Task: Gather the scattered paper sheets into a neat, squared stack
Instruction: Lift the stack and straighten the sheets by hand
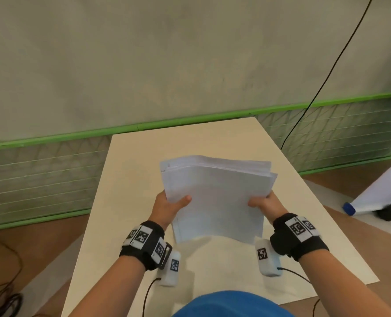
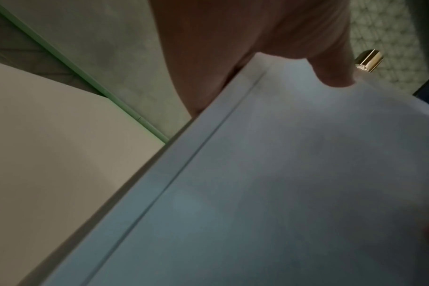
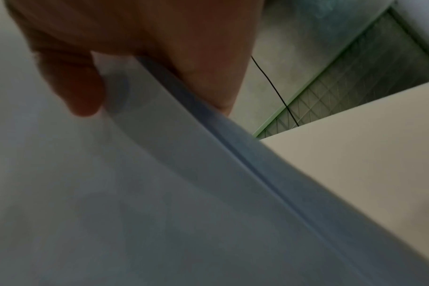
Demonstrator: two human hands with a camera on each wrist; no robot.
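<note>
A bundle of white paper sheets (image 1: 217, 197) is held up above the beige table (image 1: 130, 170), tilted, its near edge low over the surface. My left hand (image 1: 171, 205) grips its left edge, thumb on top. My right hand (image 1: 265, 203) grips the right edge the same way. The far edges of the sheets are uneven and fanned. In the left wrist view the thumb (image 2: 331, 71) presses on the sheets (image 2: 257, 183), one sheet edge offset from the rest. The right wrist view shows the thumb (image 3: 78, 91) on the paper (image 3: 135, 193); the other fingers are hidden behind.
The table's right edge (image 1: 327, 202) drops to a brown floor. A rolled white sheet with a blue cap (image 1: 350, 208) lies on the floor at right. A black cable (image 1: 322, 83) hangs along the wall. More cables (image 1: 4, 294) lie at bottom left.
</note>
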